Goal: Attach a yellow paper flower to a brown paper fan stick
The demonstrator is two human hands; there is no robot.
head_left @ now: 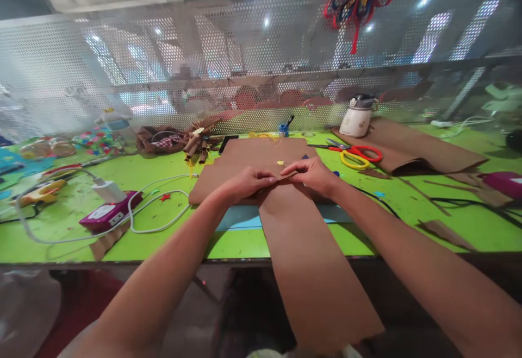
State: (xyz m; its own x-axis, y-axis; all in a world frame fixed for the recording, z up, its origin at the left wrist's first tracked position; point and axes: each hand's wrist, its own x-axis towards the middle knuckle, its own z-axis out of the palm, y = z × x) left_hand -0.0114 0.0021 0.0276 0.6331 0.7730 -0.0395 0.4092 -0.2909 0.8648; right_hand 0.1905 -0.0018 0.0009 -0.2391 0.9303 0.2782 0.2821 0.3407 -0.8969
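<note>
A long strip of brown kraft paper (304, 244) runs from the middle of the table over its front edge toward me. At its far end, my left hand (255, 180) pinches the edge from the left. My right hand (312, 175) grips the same edge from the right, thumb and fingers together, and the edge looks turned up between the two hands. Under and behind the hands lies a larger brown paper sheet (261, 151). A light blue sheet (240, 219) shows beneath the strip.
Red-handled scissors (369, 153) and yellow-handled scissors (354, 161) lie right of the sheet. A white flask (358, 116) stands behind them near more brown paper (420, 146). On the left are a purple power strip (108, 214), a white cable (155, 231) and rolled paper tubes (199, 149).
</note>
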